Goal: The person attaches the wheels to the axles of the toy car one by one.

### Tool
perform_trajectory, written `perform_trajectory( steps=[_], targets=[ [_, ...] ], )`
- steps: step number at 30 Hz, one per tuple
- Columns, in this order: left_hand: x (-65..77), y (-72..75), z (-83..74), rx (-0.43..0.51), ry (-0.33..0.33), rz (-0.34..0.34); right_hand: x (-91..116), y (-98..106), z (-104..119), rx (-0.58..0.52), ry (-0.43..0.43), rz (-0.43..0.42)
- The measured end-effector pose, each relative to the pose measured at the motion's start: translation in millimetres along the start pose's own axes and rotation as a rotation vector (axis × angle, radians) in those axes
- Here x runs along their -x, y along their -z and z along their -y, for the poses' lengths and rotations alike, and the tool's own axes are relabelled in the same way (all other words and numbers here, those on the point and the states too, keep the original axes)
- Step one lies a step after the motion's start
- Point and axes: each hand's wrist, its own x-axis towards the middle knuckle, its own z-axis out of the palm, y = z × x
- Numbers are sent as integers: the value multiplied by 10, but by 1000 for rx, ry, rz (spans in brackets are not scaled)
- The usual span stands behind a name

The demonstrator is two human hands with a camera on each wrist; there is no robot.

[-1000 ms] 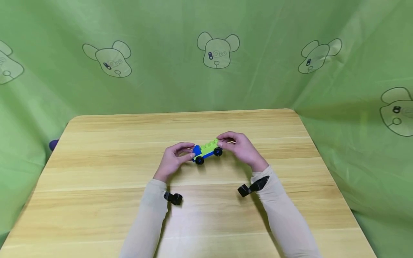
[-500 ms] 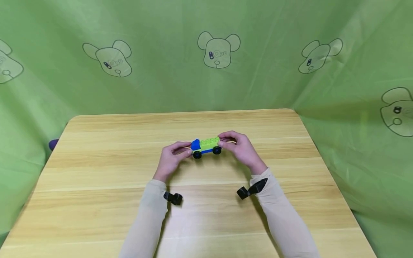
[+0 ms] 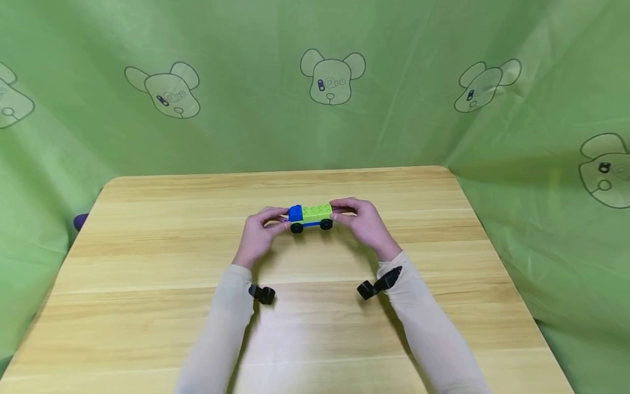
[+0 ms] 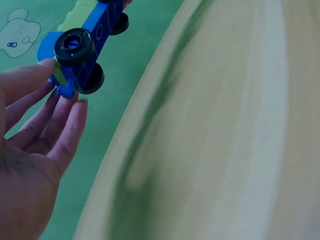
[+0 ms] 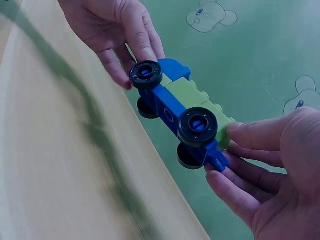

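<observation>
Between both hands is a toy car [image 3: 311,214] built of blocks, with a blue base, lime-green studded bricks, a blue sloped front piece and black wheels. My left hand [image 3: 257,234] pinches its blue end between thumb and fingers. At the lime-green end my right hand [image 3: 364,223] pinches it the same way. Seen from below in the right wrist view, the car [image 5: 172,107] shows its wheels and a small blue hitch beside the right fingers. In the left wrist view its near wheel [image 4: 74,46] sits just above the left fingertips. The car appears held above the table.
The wood-grain table [image 3: 315,328] spreads below the hands. A green curtain [image 3: 256,126] printed with mouse heads stands behind and at the sides. Black wrist cameras [image 3: 262,294] sit on both sleeves. A small purple thing [image 3: 80,221] shows past the table's left edge.
Both hands have moved the toy car slightly away from the person and to the left. The car has turned from a slant to nearly level across the view, its left end swinging up.
</observation>
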Motion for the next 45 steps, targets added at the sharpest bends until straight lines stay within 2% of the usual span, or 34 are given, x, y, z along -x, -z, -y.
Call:
perform_trajectory(
  steps=[7, 12, 19, 25, 33, 39, 45],
  targets=[
    [-175, 26, -22, -86, -27, -7, -161, -45, -47, -37, -19, -22],
    [-277, 45, -11, -143, -22, -25, -296, -101, -85, -49, -43, -26],
    [-410, 78, 60, -192, -8, -39, -473, -183, -210, -58, -34, -27],
    [-462, 107, 165, -237, 33, -46, -575, -260, -296, -64, -52, -13],
    [-513, 74, 186, -270, 83, -56, -644, -312, -358, -84, -78, -16],
    [-518, 48, 206, -330, 120, -57, -650, -334, -413, -67, -96, 2],
    [-499, 41, 246, -332, 158, -44, -628, -361, -493, -63, -93, 13]
  ],
)
